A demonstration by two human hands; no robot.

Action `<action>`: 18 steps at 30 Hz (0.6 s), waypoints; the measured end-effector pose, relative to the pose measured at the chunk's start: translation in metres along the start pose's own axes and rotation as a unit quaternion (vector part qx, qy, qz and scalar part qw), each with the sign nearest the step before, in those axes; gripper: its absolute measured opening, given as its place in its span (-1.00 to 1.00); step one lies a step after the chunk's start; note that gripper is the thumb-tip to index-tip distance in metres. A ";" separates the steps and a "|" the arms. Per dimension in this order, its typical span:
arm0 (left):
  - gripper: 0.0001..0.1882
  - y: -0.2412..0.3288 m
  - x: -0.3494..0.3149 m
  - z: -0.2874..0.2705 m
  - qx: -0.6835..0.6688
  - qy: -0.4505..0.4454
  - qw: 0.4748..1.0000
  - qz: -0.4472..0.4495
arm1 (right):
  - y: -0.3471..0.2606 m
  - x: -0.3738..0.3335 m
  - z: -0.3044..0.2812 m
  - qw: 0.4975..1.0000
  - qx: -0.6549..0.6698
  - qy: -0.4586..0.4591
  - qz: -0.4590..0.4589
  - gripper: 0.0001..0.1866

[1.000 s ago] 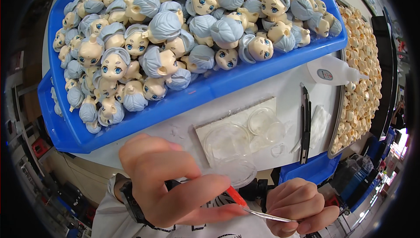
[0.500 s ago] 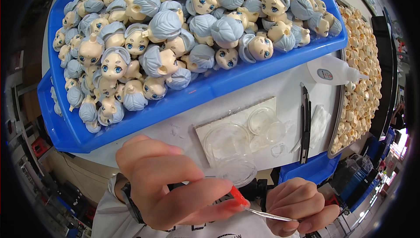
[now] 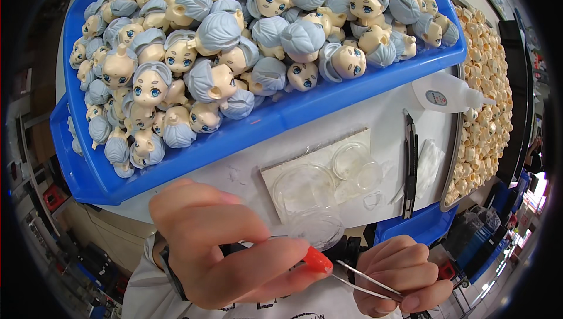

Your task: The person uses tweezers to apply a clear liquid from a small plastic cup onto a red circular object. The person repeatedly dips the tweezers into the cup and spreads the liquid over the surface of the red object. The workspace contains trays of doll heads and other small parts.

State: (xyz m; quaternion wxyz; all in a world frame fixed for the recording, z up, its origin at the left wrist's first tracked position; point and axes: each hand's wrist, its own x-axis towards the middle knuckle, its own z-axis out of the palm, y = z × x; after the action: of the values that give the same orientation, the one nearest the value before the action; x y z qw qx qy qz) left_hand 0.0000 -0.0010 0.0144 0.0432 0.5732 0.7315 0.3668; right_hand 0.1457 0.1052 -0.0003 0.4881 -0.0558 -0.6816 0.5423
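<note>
Ten to one o'clock: we logged a blue bin (image 3: pixel 281 121) heaped with doll heads (image 3: pixel 151 86). Seven o'clock: left hand (image 3: pixel 202 260), pinching a red piece (image 3: pixel 318 260), which stuck out from its fingertips toward half past five. Four o'clock of centre: a pale board (image 3: pixel 364 141) bearing clear dishes. Five o'clock: right hand (image 3: pixel 402 272), holding tweezers (image 3: pixel 389 293), their prongs parted, tips near the red piece; contact we could not confirm. Three o'clock: a black knife (image 3: pixel 409 166), then a tray of cream parts (image 3: pixel 481 108). Progress: we judged the work on the red piece mid-course; it was in hand, not yet set down, and no finished result showed. Differences: half a second earlier the prongs lay together; now they stood apart, and the red piece showed a broader face.
</note>
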 end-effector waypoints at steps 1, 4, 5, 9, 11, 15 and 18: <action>-0.53 0.000 0.001 0.000 0.003 0.001 1.000 0.007 | 0.001 -0.001 -0.001 1.000 -0.009 0.000 -0.006 -0.74; -0.55 0.003 0.000 -0.003 0.018 0.001 1.000 0.006 | -0.001 -0.002 -0.001 1.000 -0.024 -0.009 -0.014 -0.73; -0.56 0.002 0.000 -0.002 0.016 0.003 1.000 0.006 | -0.001 -0.002 -0.001 0.999 -0.030 -0.014 -0.014 -0.73; -0.58 0.003 -0.001 0.000 0.010 0.018 1.000 -0.004 | -0.003 -0.003 0.000 0.998 -0.052 -0.006 -0.028 -0.73; -0.59 0.003 -0.001 0.001 0.007 0.028 1.000 -0.007 | -0.003 -0.004 0.002 0.997 -0.060 0.008 -0.037 -0.74; -0.61 0.003 -0.001 0.004 0.002 0.038 0.999 -0.010 | -0.003 -0.008 0.003 0.995 -0.083 0.035 -0.047 -0.76; -0.62 0.003 0.001 0.000 -0.003 -0.002 1.000 -0.006 | 0.002 -0.013 0.004 0.991 -0.094 0.077 -0.060 -0.76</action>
State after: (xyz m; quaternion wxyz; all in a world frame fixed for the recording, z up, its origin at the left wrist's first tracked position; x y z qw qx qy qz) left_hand 0.0021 0.0000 0.0163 0.0484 0.5692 0.7339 0.3674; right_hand 0.1487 0.0953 -0.0097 0.5631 -0.1022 -0.6922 0.4398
